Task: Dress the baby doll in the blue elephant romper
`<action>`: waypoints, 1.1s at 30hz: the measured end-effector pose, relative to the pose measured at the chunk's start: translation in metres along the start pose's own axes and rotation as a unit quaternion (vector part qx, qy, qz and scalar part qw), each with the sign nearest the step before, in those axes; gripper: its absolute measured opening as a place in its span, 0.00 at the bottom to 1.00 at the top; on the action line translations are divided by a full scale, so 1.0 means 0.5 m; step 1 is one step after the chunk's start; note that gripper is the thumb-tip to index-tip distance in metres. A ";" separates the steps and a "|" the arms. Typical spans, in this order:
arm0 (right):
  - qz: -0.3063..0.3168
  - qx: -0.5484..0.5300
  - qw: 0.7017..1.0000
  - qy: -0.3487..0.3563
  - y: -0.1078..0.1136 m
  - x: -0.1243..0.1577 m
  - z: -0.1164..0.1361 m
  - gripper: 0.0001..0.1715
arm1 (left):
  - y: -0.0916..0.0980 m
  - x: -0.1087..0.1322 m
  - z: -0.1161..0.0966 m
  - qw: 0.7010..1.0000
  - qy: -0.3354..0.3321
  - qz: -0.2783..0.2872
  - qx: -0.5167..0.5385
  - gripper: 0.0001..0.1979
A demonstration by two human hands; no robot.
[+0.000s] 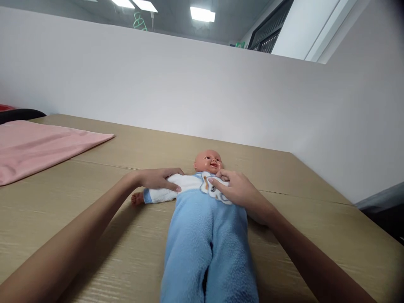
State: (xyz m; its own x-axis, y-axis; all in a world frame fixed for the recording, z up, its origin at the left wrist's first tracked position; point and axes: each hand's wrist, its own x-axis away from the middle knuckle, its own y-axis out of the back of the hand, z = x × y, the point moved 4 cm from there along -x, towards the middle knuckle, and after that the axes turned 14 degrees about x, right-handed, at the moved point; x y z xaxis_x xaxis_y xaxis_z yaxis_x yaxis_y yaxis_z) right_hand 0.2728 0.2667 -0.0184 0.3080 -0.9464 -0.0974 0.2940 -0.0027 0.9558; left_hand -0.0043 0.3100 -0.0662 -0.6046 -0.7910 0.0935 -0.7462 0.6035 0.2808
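A baby doll (208, 161) lies on its back on the table, head toward the wall. It wears a fleece outfit (202, 227) with light blue legs, a white sleeve and a white animal patch on the chest. My left hand (159, 179) rests over the sleeve near the shoulder, thumb apart from the fingers. On the other side of the chest, my right hand (238, 187) has its fingers curled at the outfit near the collar, thumb over the patch (214, 191). The doll's other arm is hidden behind my right hand.
A pink cloth (47, 143) lies spread at the table's left. Behind the wooden table (126, 252) rises a white wall (189, 88). A black curved edge (22, 113) shows at far left, and a dark object (385, 206) stands beyond the right edge.
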 end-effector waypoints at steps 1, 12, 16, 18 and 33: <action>0.010 -0.018 1.000 0.013 0.000 0.009 -0.009 0.25 | -0.002 -0.002 0.001 1.000 0.003 0.005 -0.002 0.24; -0.220 0.066 0.973 0.028 -0.015 0.212 -0.227 0.13 | -0.012 0.000 -0.043 0.989 -0.081 -0.096 -0.074 0.22; -0.115 0.002 0.993 0.016 -0.040 0.259 -0.308 0.34 | -0.112 -0.020 -0.149 0.963 -0.218 -0.112 -0.112 0.16; -0.047 -0.047 0.998 0.009 -0.045 0.265 -0.326 0.35 | -0.186 -0.051 -0.188 0.951 -0.262 -0.050 -0.154 0.14; -0.311 -0.220 0.923 -0.046 0.019 0.197 -0.247 0.29 | -0.317 -0.136 -0.175 0.867 -0.407 0.040 -0.285 0.15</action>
State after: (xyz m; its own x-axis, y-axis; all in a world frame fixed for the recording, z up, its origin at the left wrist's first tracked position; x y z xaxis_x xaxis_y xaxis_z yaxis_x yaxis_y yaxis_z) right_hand 0.4178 0.2133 -0.0532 -0.1161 -0.8288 -0.5474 0.7333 -0.4432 0.5156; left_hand 0.1793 0.2593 -0.0334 -0.8177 -0.2751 -0.5057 -0.5740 0.3220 0.7529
